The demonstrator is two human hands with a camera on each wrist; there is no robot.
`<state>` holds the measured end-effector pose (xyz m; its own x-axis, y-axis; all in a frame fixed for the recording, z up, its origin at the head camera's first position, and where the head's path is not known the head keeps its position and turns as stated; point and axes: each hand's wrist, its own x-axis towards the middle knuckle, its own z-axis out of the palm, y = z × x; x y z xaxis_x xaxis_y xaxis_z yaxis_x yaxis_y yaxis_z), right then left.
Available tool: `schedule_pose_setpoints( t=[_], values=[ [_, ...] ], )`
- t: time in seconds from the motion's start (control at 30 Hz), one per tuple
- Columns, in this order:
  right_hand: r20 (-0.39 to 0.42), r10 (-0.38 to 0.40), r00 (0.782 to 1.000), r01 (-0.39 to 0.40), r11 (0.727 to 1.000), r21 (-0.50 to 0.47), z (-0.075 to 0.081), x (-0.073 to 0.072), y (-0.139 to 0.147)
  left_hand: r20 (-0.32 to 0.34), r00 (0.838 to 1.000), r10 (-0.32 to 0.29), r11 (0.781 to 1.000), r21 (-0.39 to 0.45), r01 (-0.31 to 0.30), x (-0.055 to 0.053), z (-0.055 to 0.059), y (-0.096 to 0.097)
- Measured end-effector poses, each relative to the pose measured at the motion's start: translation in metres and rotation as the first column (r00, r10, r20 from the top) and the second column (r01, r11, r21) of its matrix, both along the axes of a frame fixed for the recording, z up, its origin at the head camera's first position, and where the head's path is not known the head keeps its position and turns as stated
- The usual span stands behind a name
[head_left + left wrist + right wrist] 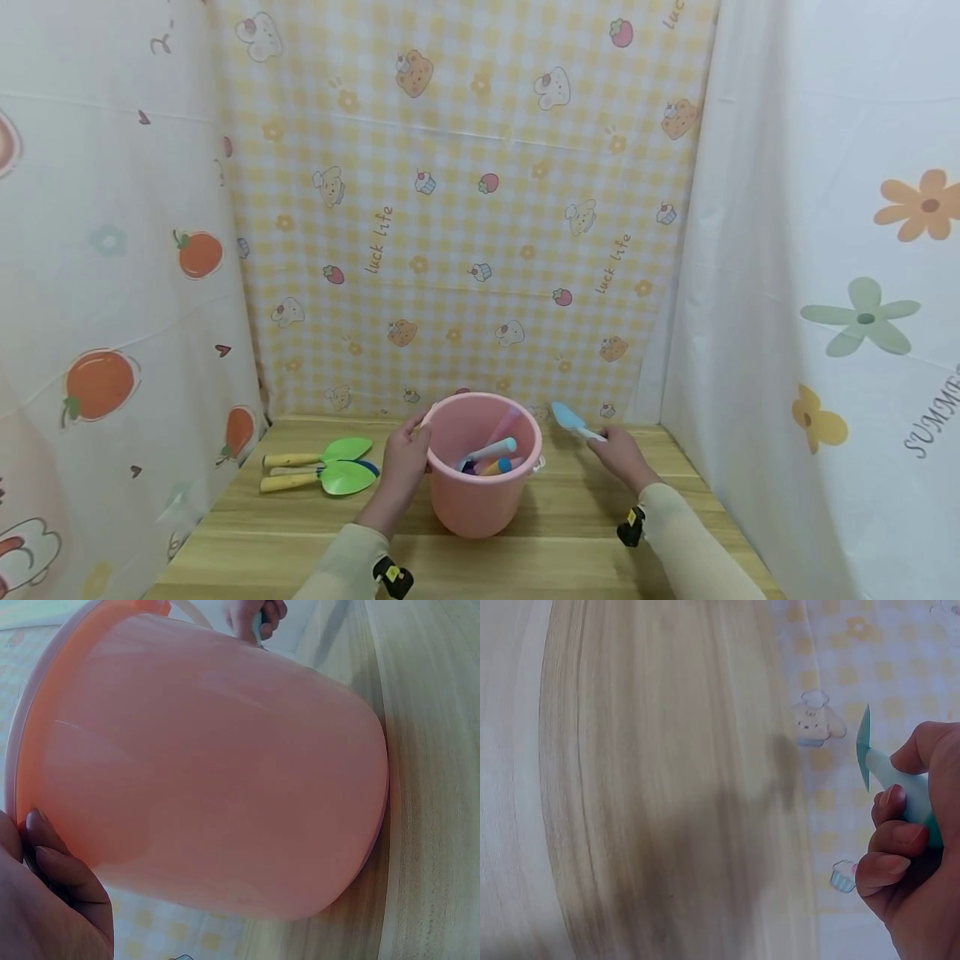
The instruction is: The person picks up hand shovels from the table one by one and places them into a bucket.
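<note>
A pink bucket (476, 508) stands upright on the wooden table, and its wall (217, 765) fills most of the left wrist view. My left hand (405, 462) grips its rim on the left side. Inside lean several tools, among them one with a white handle with a light blue end (497, 450) and one with an orange handle with a blue end (497, 467). Their lower parts are hidden. To the right of the bucket, my right hand (621, 458) holds a small light blue trowel (567, 416) by its white handle, fingers curled round it (889, 844).
At the table's left lie two light green trowels (349, 479) with wooden handles, a dark blue blade (370, 467) showing between them. A checked curtain (465, 250) hangs behind the table (570, 567); white curtains (750, 250) close off both sides.
</note>
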<state>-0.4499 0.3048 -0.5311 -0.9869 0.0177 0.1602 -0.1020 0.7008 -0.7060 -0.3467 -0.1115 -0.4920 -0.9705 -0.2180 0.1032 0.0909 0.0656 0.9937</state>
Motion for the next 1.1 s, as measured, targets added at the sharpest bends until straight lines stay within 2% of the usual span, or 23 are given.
schedule_pose_setpoints(
  t=[0.27, 0.57, 0.9, 1.1],
  values=[
    [-0.064, 0.032, 0.997, -0.031, 0.999, 0.015, 0.014, 0.004, -0.008, -0.001, 1.0, 0.003, 1.0, -0.004, -0.003, 0.001, 0.002, 0.0],
    [-0.064, 0.055, 0.996, -0.055, 0.998, 0.006, 0.036, 0.02, -0.018, 0.002, 1.0, -0.003, 1.0, 0.003, 0.003, 0.001, 0.002, 0.0],
    [-0.115, 0.073, 0.991, -0.07, 0.997, 0.031, 0.051, 0.026, -0.027, -0.001, 1.0, -0.014, 1.0, 0.008, 0.014, 0.003, 0.002, -0.001],
    [-0.128, 0.082, 0.988, -0.083, 0.997, 0.005, 0.064, 0.032, -0.034, 0.001, 1.0, -0.006, 1.0, 0.01, 0.006, 0.002, 0.002, 0.0]
  ],
)
